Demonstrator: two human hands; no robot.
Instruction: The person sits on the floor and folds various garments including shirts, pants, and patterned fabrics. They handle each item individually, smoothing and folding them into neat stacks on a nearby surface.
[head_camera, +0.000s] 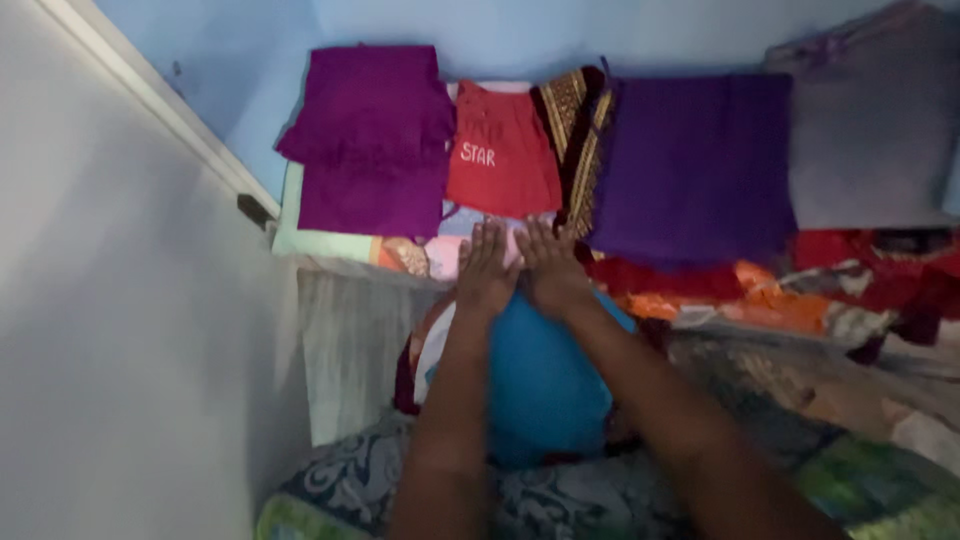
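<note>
Both hands lie flat, side by side, palms down on cloth at the far edge of a blue garment (545, 385). Left hand (487, 272) and right hand (552, 268) have fingers straight and together, thumbs nearly touching; neither grip closes on anything, both simply press flat. The blue garment is smooth, rounded in outline, bunched under the forearms, lying on a patterned bed cover (350, 485) of grey-blue swirls.

Fingertips reach onto a pale pink patterned cloth (440, 255) just beyond the blue one. Behind it, a row of folded pieces against the light blue wall (250, 60): a magenta-purple folded garment (372, 140) at left, matte, squared off; a red garment (500, 155) with white lettering beside it; a dark brown cloth with gold woven border (578, 130), narrow and upright; a large deep purple cloth (695, 170), flat and rectangular. Far right, a grey-mauve fabric (870, 140), soft-looking.

Below the purple cloth, rumpled red and orange printed fabric (780, 290) lies in folds. A white panel (110, 330) fills the left side. Picture is dim and soft; weave detail cannot be told.
</note>
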